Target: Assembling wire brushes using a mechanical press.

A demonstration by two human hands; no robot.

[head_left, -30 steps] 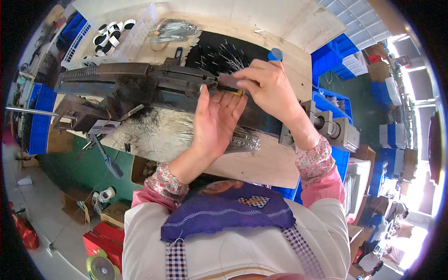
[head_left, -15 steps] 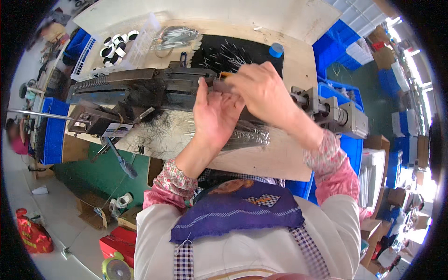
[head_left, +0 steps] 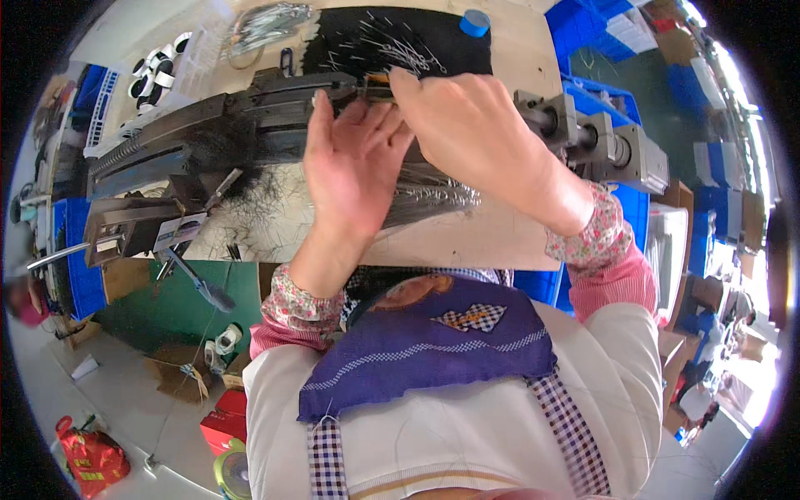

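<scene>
My left hand [head_left: 354, 167] is palm up in front of a long dark metal machine [head_left: 250, 117], its thumb standing apart and its fingers bent toward my right hand. Nothing shows in its palm. My right hand [head_left: 467, 108] is back up at the right end of that machine, with fingers curled in. What its fingertips pinch, if anything, is hidden. Just beneath my hands, a bundle of thin metal wire pieces [head_left: 437, 193] lies on the wooden table [head_left: 417, 237]. Behind them, more thin metal pins [head_left: 400, 50] are scattered on a black cloth [head_left: 333, 54].
A blue round cap [head_left: 474, 23] stands on the cloth's far right corner. White-and-black rings [head_left: 154, 75] fill a clear basket at far left. A metal cylinder assembly [head_left: 600, 142] projects at the right, beside blue crates [head_left: 617, 100]. A blue-handled tool [head_left: 204, 287] hangs off the front left.
The whole view has shifted, so the table sits higher in the picture. Both hands stay close together at the machine; my right hand shows more of its back, with less blur.
</scene>
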